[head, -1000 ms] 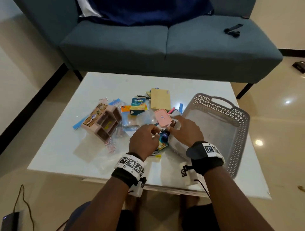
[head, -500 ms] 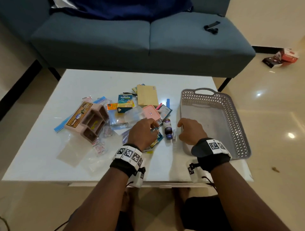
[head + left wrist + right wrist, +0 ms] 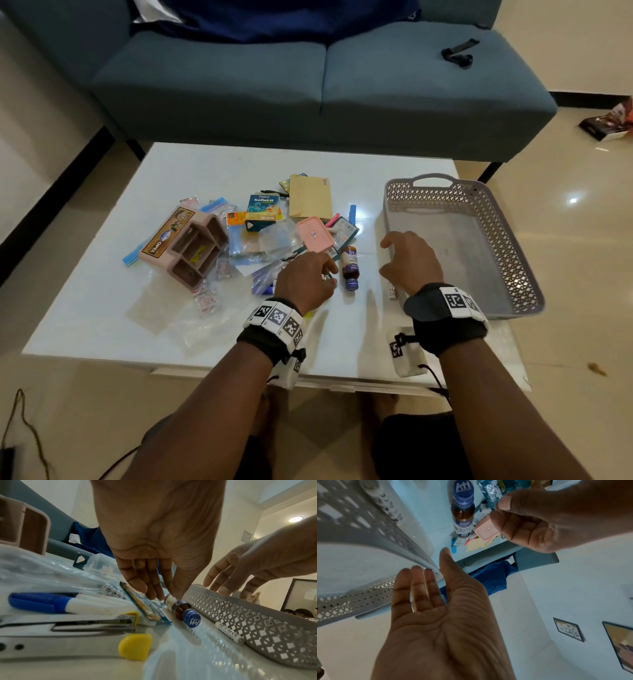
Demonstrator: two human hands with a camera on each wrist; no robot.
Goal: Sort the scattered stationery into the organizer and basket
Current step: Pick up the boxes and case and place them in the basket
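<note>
A pink compartment organizer lies on its side at the left of the white table. The empty grey lattice basket sits flat at the right. Between them lies a small brown bottle with a blue cap. My left hand points its fingers down beside the bottle, the thumb tip touching it, gripping nothing. My right hand hovers with relaxed fingers over the basket's left rim, empty. A white battery lies against the basket's wall.
Under my left wrist lie a stapler, bagged markers and a blister pack. Behind are a pink lidded box, a tan envelope, a Koflet carton and clear plastic bags. A blue sofa stands beyond the table.
A second ago both hands met at the bottle by the tilted basket's corner. Now the basket sits flat, the bottle lies on the table, and my right hand has moved to the rim.
</note>
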